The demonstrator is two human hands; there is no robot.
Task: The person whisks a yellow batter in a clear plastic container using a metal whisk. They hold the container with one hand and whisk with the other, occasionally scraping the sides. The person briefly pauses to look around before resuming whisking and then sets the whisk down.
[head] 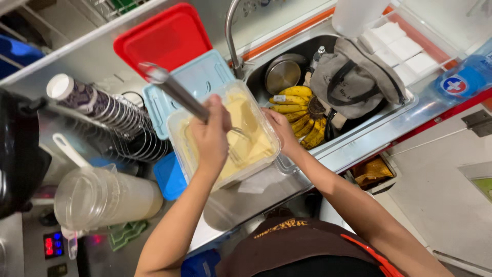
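Note:
My left hand [210,136] is closed around the metal handle of a whisk [174,90], whose wires dip into pale yellow batter [251,123]. The batter fills a clear rectangular plastic container [256,170] that stands on the steel counter beside the sink. My right hand [279,128] grips the container's right rim and presses against it. The whisk handle slants up and to the left, blurred at its end.
A sink [400,110] to the right holds bananas [297,102], a grey bag [353,77] and a metal bowl [283,72], below a faucet [231,36]. Behind the container lie a light blue lid [205,72] and a red lid [164,36]. Stacked cups [97,105] and a clear jug [102,197] sit left.

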